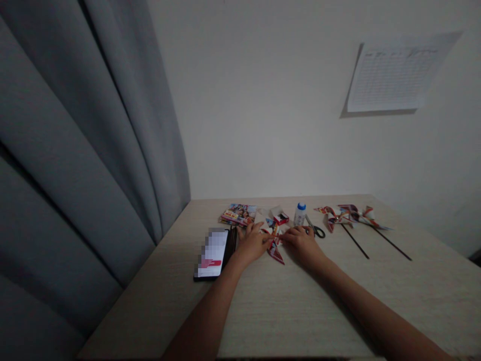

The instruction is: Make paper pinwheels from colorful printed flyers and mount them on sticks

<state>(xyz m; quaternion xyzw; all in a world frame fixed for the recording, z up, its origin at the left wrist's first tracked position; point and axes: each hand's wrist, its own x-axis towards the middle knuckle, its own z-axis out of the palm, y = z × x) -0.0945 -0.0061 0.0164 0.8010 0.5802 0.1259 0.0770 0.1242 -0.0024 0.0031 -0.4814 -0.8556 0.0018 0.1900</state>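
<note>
A colourful paper pinwheel lies on the table between my two hands, its blades folded toward the middle. My left hand grips its left side with the fingertips. From the right, my right hand pinches the paper near the centre with bent fingers. Parts of the pinwheel are hidden under the fingers. Just behind my hands are a small red box and a white glue bottle with a blue cap. Scissors with dark handles lie beside my right hand.
A phone with its screen lit lies left of my left forearm, beside dark sticks. Behind it is a stack of printed paper. Two pinwheels on dark sticks lie at the right. A grey curtain hangs along the left edge.
</note>
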